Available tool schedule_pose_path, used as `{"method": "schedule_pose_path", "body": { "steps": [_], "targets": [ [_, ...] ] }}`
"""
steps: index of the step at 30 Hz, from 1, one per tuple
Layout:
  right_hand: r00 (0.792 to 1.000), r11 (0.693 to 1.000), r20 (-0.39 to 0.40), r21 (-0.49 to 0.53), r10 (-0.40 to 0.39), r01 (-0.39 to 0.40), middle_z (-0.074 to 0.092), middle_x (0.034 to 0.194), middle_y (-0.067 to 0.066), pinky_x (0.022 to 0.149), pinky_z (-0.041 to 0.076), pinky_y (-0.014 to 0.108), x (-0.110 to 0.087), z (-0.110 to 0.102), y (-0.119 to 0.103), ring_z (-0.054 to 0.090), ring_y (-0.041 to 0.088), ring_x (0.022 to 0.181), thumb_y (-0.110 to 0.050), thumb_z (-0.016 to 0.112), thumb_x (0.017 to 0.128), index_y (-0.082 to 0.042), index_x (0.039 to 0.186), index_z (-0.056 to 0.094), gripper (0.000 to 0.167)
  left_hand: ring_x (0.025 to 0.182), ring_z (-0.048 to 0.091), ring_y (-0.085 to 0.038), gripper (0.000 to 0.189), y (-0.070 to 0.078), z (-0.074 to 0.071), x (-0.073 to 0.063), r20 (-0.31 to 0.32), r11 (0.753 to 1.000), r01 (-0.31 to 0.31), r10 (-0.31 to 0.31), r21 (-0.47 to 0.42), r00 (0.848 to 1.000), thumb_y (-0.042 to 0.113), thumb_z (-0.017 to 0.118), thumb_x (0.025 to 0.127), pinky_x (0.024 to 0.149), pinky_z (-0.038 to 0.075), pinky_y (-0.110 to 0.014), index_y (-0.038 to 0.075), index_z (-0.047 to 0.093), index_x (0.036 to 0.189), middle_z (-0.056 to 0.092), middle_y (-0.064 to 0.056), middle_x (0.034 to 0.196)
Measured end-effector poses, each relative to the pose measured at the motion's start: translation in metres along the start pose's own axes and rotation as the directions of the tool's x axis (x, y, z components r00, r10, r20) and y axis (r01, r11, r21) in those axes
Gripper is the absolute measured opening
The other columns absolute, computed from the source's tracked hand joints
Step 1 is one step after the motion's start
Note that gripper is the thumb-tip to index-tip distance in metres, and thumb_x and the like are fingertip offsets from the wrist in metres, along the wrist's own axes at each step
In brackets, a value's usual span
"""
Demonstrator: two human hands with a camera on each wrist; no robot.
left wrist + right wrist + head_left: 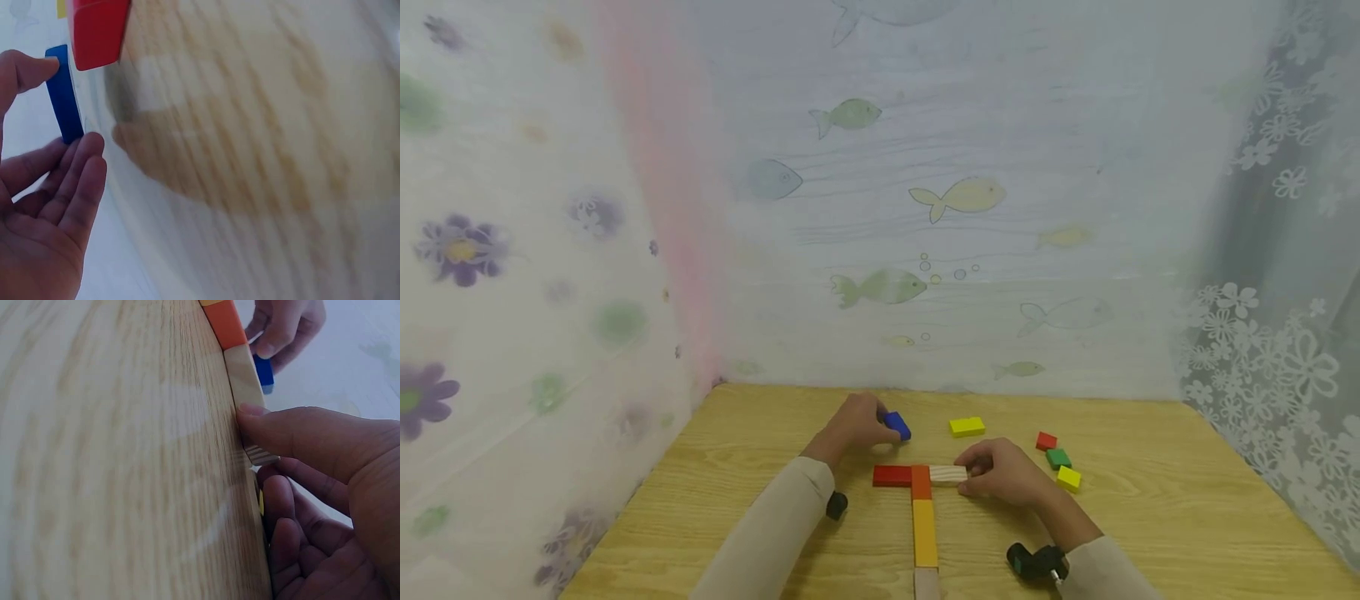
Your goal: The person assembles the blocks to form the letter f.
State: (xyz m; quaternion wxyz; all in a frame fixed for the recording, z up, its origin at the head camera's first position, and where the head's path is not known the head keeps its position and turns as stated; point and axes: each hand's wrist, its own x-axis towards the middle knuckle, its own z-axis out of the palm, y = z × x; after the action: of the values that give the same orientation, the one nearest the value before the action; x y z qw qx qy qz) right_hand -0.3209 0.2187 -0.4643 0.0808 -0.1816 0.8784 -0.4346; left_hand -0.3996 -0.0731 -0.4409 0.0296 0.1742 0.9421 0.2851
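In the head view my left hand (pixel 859 421) pinches a blue block (pixel 897 426) between thumb and fingers, beyond the row of blocks. The left wrist view shows the same blue block (pixel 64 97) edge-on, thumb at one end and fingers at the other. My right hand (pixel 1009 473) grips the right end of a plain wooden block (pixel 947 474), thumb on its near side. That block lies against an orange-red block (pixel 921 482), with a red block (pixel 892 476) on the other side. A long yellow-orange block (pixel 925 533) and a pale block (pixel 927 583) continue toward me, forming a T.
Behind the T lies a yellow block (pixel 967 427). Small red (pixel 1047 441), green (pixel 1058 458) and yellow (pixel 1069 478) blocks sit beyond my right hand. The wooden table (pixel 1180 500) ends at a fish-patterned curtain (pixel 880 333). Black wrist devices (pixel 1033 563) hang under both forearms.
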Motion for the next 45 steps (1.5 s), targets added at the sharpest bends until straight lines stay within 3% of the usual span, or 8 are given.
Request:
{"method": "schedule_pose_path", "body": {
  "steps": [7, 18, 36, 45],
  "targets": [
    [1.000, 1.000, -0.007, -0.023, -0.016, 0.016, 0.067, 0.092, 0.003, 0.070, 0.051, 0.027, 0.003, 0.000, -0.001, 0.058, 0.019, 0.083, -0.021, 0.087, 0.084, -0.009, 0.115, 0.077, 0.034, 0.096, 0.063, -0.017, 0.042, -0.001, -0.002, -0.001, 0.046, 0.997, -0.075, 0.075, 0.002, 0.996, 0.034, 0.084, 0.079, 0.091, 0.057, -0.038, 0.006, 0.079, 0.110, 0.073, -0.003, 0.105],
    [1.000, 1.000, -0.004, -0.025, 0.008, -0.008, 0.066, 0.092, 0.003, 0.071, 0.050, 0.028, -0.001, -0.001, -0.001, 0.057, 0.020, 0.085, -0.021, 0.088, 0.084, -0.009, 0.114, 0.077, 0.034, 0.098, 0.067, -0.014, 0.053, 0.002, 0.009, 0.000, 0.114, 0.991, -0.122, 0.127, -0.053, 0.985, 0.036, 0.089, 0.078, 0.091, 0.058, -0.037, 0.005, 0.076, 0.120, 0.075, -0.002, 0.109],
    [1.000, 1.000, 0.001, -0.010, -0.018, 0.018, 0.067, 0.092, 0.003, 0.070, 0.051, 0.027, 0.001, 0.001, -0.001, 0.058, 0.020, 0.084, -0.020, 0.088, 0.084, -0.007, 0.114, 0.077, 0.034, 0.090, 0.064, -0.008, 0.059, 0.006, 0.015, 0.003, 0.168, 0.992, -0.126, 0.127, -0.012, 0.978, 0.039, 0.089, 0.076, 0.085, 0.057, -0.032, 0.011, 0.075, 0.125, 0.071, 0.008, 0.100],
    [1.000, 1.000, -0.010, -0.015, 0.002, -0.002, 0.067, 0.092, 0.003, 0.072, 0.051, 0.028, 0.002, 0.001, -0.001, 0.058, 0.019, 0.084, -0.020, 0.089, 0.082, -0.009, 0.113, 0.078, 0.034, 0.091, 0.065, -0.008, 0.057, 0.007, 0.013, 0.003, 0.184, 0.991, -0.130, 0.132, -0.019, 0.974, 0.036, 0.090, 0.076, 0.087, 0.058, -0.032, 0.010, 0.076, 0.125, 0.073, 0.007, 0.104]
  ]
}}
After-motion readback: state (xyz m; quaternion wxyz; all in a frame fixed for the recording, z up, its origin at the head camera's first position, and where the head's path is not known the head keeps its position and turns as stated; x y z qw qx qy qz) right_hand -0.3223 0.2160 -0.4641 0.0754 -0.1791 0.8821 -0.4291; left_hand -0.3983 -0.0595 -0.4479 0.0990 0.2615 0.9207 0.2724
